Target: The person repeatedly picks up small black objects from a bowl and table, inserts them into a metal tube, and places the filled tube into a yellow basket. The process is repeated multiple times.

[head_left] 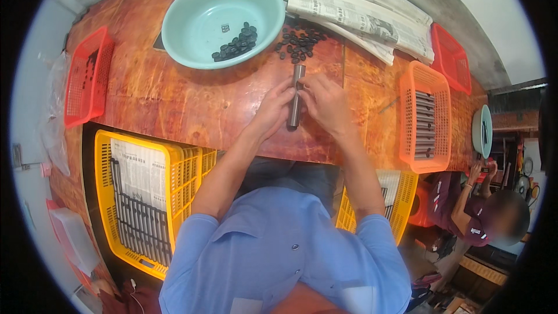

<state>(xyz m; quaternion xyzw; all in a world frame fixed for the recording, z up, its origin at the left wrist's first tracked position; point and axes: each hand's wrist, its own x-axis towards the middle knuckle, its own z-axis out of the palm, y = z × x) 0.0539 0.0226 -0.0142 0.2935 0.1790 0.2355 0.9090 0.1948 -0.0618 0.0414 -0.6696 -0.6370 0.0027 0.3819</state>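
A dark grey metal tube [294, 110] stands out between my hands over the front part of the table, its long side pointing away from me. My left hand [275, 107] is closed round its left side. From the right, my right hand [326, 103] presses its fingertips and thumb to the tube's upper middle, beside a small dark spot. Whether those fingertips also hold a small piece is hidden. Just beyond the tube's far end lies a pile of small black oval pieces [300, 43]. More black pieces [237, 45] sit inside the light green basin [186, 53].
Folded newspapers [349, 6] lie at the back. At right, an orange basket [408, 119] holds several grey tubes; a red basket [451, 52] is behind it. Another red basket [72, 99] stands far left. Yellow crates [103, 197] with tubes sit below the table. A co-worker [465, 215] works at far right.
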